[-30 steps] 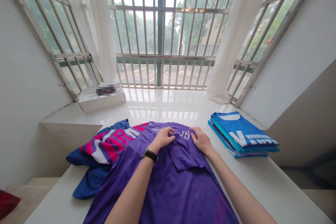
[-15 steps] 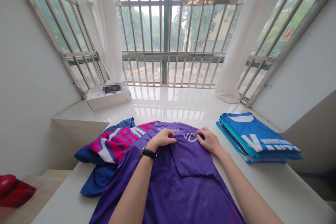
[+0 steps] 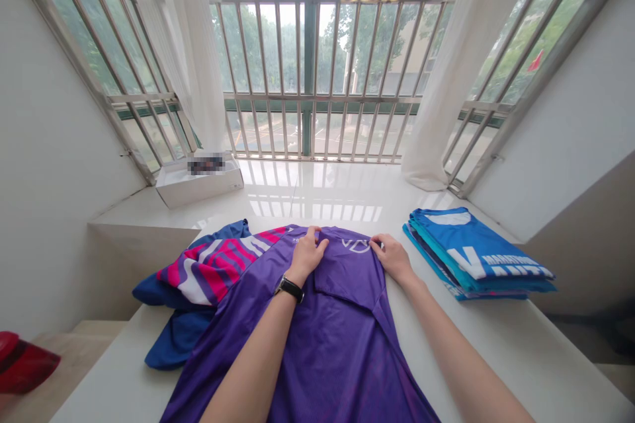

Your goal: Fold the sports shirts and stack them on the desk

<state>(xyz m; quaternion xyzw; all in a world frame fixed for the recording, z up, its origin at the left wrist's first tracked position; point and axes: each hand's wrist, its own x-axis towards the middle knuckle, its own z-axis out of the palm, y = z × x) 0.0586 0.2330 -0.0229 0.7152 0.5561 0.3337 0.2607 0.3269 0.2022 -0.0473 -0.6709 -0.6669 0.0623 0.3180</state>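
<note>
A purple T-shirt (image 3: 327, 330) with a white printed mark lies spread before me, its right part folded inward in a flap near the top. My left hand (image 3: 307, 254), with a black-strapped watch on the wrist, rests on the shirt close to its top edge, thumb and fingers apart. At the flap's upper right corner, my right hand (image 3: 393, 258) pinches the fabric between thumb and fingers. The shirt's left sleeve, patterned pink and white (image 3: 213, 268), lies over blue clothing (image 3: 181, 337). The shirt's lower end runs out of view.
On the right stands a stack of folded shirts (image 3: 476, 251), a blue one on top. A white box (image 3: 198, 188) sits on the window ledge (image 3: 317, 178) at the back left. Barred windows and white curtains (image 3: 436, 92) border the ledge. Something red (image 3: 24, 363) shows at lower left.
My left hand has moved up toward the shirt's top edge and its thumb has spread. The folded flap lies further left and higher, with my right hand still at its corner.
</note>
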